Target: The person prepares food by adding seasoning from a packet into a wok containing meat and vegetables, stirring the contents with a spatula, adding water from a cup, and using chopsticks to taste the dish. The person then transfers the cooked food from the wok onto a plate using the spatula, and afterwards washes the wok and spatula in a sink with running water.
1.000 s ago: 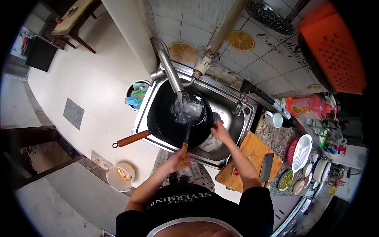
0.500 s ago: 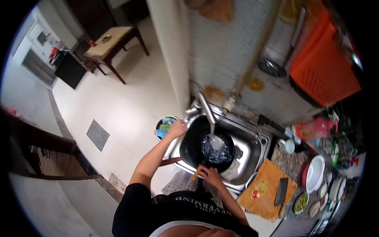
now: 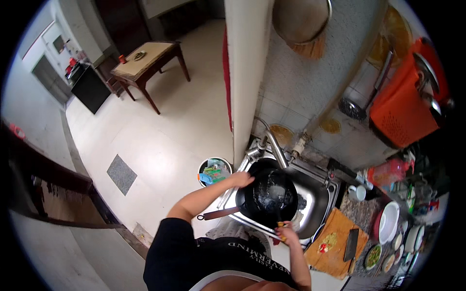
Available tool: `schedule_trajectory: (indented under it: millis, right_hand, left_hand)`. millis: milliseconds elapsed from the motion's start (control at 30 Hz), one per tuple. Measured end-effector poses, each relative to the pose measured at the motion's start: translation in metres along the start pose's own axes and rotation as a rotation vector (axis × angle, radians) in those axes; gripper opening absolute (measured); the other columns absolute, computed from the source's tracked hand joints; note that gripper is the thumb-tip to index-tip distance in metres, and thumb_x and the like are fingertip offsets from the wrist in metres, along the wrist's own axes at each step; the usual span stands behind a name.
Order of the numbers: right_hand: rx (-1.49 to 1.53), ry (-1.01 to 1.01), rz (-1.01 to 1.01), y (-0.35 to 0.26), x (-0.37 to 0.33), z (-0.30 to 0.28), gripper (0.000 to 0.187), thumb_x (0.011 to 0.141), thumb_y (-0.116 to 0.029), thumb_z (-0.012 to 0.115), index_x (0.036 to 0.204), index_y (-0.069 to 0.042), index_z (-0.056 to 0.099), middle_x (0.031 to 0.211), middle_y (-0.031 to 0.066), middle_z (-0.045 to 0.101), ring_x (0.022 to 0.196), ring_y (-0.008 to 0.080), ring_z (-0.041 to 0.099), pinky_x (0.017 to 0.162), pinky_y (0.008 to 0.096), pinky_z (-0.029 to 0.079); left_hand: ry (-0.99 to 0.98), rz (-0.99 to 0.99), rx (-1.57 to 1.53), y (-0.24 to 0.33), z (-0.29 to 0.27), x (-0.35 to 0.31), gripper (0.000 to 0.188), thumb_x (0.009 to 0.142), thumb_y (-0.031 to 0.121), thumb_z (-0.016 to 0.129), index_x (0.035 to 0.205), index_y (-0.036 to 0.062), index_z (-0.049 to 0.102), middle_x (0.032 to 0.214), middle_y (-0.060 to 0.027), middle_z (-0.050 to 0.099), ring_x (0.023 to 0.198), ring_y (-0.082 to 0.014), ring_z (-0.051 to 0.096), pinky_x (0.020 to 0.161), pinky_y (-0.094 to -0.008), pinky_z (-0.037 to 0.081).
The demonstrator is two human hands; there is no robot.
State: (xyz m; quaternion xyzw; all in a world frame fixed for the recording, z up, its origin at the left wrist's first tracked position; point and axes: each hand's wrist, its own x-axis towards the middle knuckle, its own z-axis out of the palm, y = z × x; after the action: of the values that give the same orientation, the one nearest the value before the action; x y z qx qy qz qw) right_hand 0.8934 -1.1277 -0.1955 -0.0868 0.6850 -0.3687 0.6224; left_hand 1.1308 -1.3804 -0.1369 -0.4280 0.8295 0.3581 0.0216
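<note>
A black wok [image 3: 247,200] sits over the steel sink [image 3: 316,213], its brown handle [image 3: 218,214] pointing left. Some water [image 3: 274,194] glistens inside it. My left hand [image 3: 241,179] is closed at the wok's upper left rim, though its fingertips are partly hidden. Near the front rim, my right hand [image 3: 287,234] is wrapped round the yellowish handle of a tool [image 3: 280,224]. The tool's dark far end reaches into the wok, and its kind cannot be made out. Above the wok is the metal faucet [image 3: 275,148], with no clear stream showing.
Right of the sink, a wooden cutting board [image 3: 332,237] carries a cleaver [image 3: 351,245] and chopped food. Beyond it are a white basin [image 3: 389,222], a mug [image 3: 357,193] and small dishes. A waste bin [image 3: 215,170] stands left of the sink; an orange basket [image 3: 405,104] hangs at upper right.
My right hand and the tool handle have moved right. The stream that fell from the faucet no longer shows, and the water is less frothy. The wok's handle shows more fully; the whole view has shifted.
</note>
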Motion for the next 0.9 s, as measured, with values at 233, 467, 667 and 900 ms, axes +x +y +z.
schedule_trajectory:
  millis: [233,467,667,900]
  right_hand:
    - [-0.911,0.495,-0.590,0.017,-0.036,-0.056,0.043,0.068,-0.009,0.057,0.098,-0.002,0.027,0.076,0.0222,0.056,0.059,0.0343,0.058,0.052,0.0416,0.046]
    - [-0.710,0.768,-0.437,-0.014,-0.122,-0.020,0.045,0.071,-0.005,0.053,0.110,-0.005,0.031,0.077,0.0190,0.056,0.071,0.0384,0.056,0.060,0.0447,0.044]
    - [-0.464,0.848,-0.426,0.010,-0.145,-0.020,0.046,0.071,-0.003,0.055,0.110,-0.007,0.031,0.079,0.0186,0.055,0.073,0.0375,0.056,0.062,0.0421,0.045]
    - [-0.349,0.850,-0.406,0.017,-0.163,-0.044,0.044,0.070,-0.002,0.055,0.108,-0.007,0.034,0.096,0.0196,0.056,0.088,0.0369,0.055,0.071,0.0413,0.044]
  left_hand:
    - [-1.028,-0.377,-0.643,-0.076,0.055,-0.107,0.062,0.077,0.063,0.041,0.099,0.0062,0.054,0.087,-0.0094,0.059,0.076,-0.0182,0.060,0.068,-0.0310,0.050]
    - [-0.896,-0.784,-2.314,-0.005,0.072,-0.104,0.045,0.077,0.048,0.056,0.089,0.0053,0.048,0.067,-0.0038,0.053,0.062,-0.0139,0.055,0.059,-0.0236,0.048]
    - [-1.046,-1.085,-2.980,0.080,0.030,-0.089,0.015,0.078,0.004,0.047,0.087,0.0047,0.035,0.059,-0.0040,0.046,0.047,-0.0140,0.052,0.045,-0.0243,0.049]
    - [-0.906,-1.120,-2.728,0.149,0.005,-0.072,0.011,0.078,0.001,0.044,0.074,0.0040,0.034,0.059,-0.0036,0.044,0.049,-0.0136,0.052,0.048,-0.0234,0.049]
